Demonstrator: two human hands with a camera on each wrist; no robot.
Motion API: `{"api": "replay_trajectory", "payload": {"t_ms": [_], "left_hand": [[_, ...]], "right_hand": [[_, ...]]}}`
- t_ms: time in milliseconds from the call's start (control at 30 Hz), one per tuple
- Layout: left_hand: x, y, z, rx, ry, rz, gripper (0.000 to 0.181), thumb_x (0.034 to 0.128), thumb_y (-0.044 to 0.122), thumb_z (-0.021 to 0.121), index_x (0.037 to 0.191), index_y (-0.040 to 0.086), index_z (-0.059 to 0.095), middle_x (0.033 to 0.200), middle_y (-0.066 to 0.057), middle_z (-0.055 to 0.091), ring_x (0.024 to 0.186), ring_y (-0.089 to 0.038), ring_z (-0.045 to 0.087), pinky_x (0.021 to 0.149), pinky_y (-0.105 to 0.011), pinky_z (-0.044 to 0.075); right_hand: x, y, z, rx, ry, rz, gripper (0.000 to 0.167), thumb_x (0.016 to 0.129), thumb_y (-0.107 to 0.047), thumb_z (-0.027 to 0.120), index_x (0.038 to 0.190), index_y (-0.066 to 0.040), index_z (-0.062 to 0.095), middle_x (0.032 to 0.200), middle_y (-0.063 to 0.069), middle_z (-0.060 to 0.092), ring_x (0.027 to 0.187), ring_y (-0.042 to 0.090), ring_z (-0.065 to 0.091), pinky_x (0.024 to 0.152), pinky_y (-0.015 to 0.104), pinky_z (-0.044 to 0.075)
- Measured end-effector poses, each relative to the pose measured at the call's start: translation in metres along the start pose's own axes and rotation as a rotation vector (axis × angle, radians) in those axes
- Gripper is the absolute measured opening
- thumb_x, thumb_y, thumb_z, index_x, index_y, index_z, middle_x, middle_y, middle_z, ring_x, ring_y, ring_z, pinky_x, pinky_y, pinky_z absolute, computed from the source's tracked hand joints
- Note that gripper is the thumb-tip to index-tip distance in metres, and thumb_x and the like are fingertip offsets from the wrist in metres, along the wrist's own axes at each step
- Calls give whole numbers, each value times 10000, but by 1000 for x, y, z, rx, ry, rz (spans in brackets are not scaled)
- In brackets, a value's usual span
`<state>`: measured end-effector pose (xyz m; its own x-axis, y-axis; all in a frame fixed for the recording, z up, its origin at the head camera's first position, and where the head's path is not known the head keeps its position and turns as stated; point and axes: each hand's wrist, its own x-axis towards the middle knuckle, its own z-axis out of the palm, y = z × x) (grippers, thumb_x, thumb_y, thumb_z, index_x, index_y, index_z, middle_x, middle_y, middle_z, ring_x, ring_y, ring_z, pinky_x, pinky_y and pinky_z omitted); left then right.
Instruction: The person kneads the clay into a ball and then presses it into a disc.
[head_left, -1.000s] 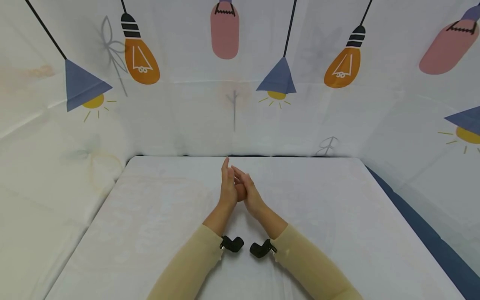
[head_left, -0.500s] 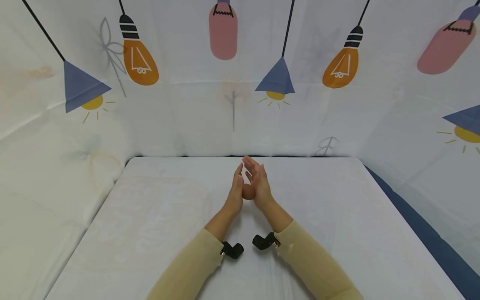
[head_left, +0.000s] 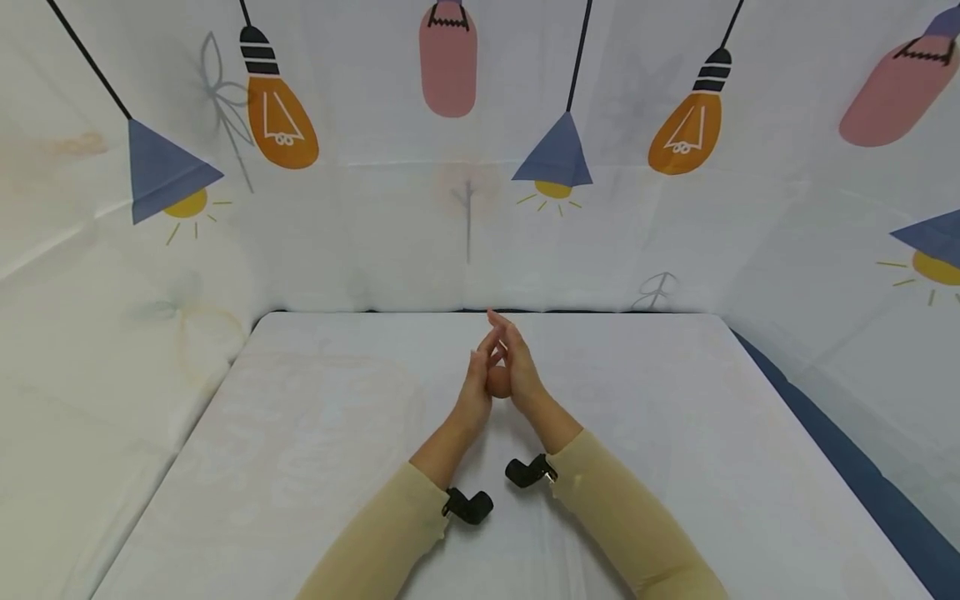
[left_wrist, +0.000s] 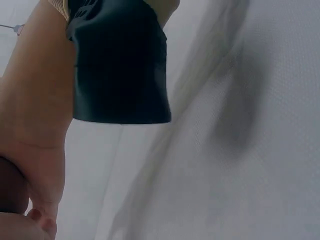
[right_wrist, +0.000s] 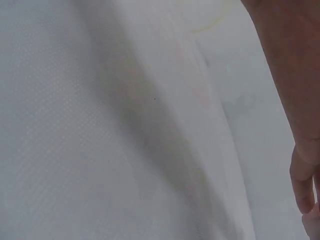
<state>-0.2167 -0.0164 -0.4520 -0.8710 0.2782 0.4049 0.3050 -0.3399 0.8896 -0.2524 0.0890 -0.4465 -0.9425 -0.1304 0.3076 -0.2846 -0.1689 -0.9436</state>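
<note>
A small reddish-brown ball is held between the two palms above the far middle of the table. The left hand presses it from the left, the right hand from the right. Both have their fingers extended forward, and the fingertips meet or overlap beyond the ball. In the left wrist view, part of the ball shows dark at the left edge below a wrist; which hand that is, I cannot tell. The right wrist view catches only part of a hand and fingers at its right edge, without the ball.
A white cloth covers the table. Behind it hangs a pale curtain printed with lamps and bulbs. Black devices stick out inward from both sleeve cuffs. Dark blue material shows beyond the table's right edge.
From one second ago, both hands and the ball have shifted to the right. Since half a second ago, the fingertips have come together, while the ball stays in about the same place.
</note>
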Motion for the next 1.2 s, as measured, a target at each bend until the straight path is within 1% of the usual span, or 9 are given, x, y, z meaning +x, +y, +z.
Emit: {"api": "replay_trajectory", "payload": {"t_ms": [133,267,400,567,700,800,900,1033,1200], "left_hand": [[-1,1,0,64,77,-29,865,1002,707,150,1596,81,197,1665,-106,130,1494,-367,186,1190,-572,64],[1,-3,-4,161,154,-58,796,1015,677,123,1615,154,144,1675,-45,99,1519,-280,125,1191,-567,43],[6,-6,-8,222,204,-39,906,955,772,165,1618,157,103,1676,-59,81,1525,-265,66,1187,-579,44],[9,-4,-13,212,235,-66,1055,843,893,216,1616,184,106,1673,-76,88,1520,-307,89,1176,-604,55],[8,-7,-17,246,206,-85,1086,822,911,188,1616,175,97,1672,-83,76,1518,-337,88,1171,-615,84],[6,-10,-18,324,153,-81,1046,872,862,141,1613,127,77,1668,-118,67,1513,-369,84,1168,-626,110],[3,-12,-18,371,81,-81,910,967,748,108,1609,106,63,1664,-142,64,1507,-400,88,1159,-647,113],[-1,-13,-16,301,14,-100,740,1051,595,92,1612,114,64,1669,-127,56,1503,-411,98,1161,-647,96],[-2,-12,-8,152,-28,-80,794,1040,620,87,1607,66,63,1673,-131,18,1502,-423,82,1184,-594,75]], "right_hand": [[-5,2,6,10,-15,30,583,1072,-350,250,1512,9,382,1595,139,338,1462,277,278,1208,472,126],[-13,2,14,22,-45,59,625,1066,-400,243,1533,3,344,1600,150,322,1478,294,257,1210,472,133],[-18,-1,19,52,-103,67,703,1059,-532,213,1559,-49,319,1607,139,313,1478,313,261,1195,503,179],[-22,-8,21,88,-148,31,762,1049,-585,156,1570,-43,280,1617,170,276,1483,360,235,1185,525,197],[-21,-16,18,140,-133,-23,819,1039,-623,155,1562,-2,259,1604,210,275,1479,415,211,1197,510,178],[-18,-22,13,178,-92,-40,850,1029,-651,177,1553,11,268,1588,207,305,1474,398,237,1199,491,192],[-14,-25,9,200,-37,-33,826,1044,-622,158,1535,28,299,1577,200,330,1465,344,282,1197,453,215],[-7,-26,4,207,27,-2,768,1074,-539,144,1503,73,325,1569,214,340,1454,310,310,1194,405,232],[5,-18,0,138,69,15,670,1109,-423,189,1473,111,366,1560,236,352,1464,317,297,1192,394,238]]}}
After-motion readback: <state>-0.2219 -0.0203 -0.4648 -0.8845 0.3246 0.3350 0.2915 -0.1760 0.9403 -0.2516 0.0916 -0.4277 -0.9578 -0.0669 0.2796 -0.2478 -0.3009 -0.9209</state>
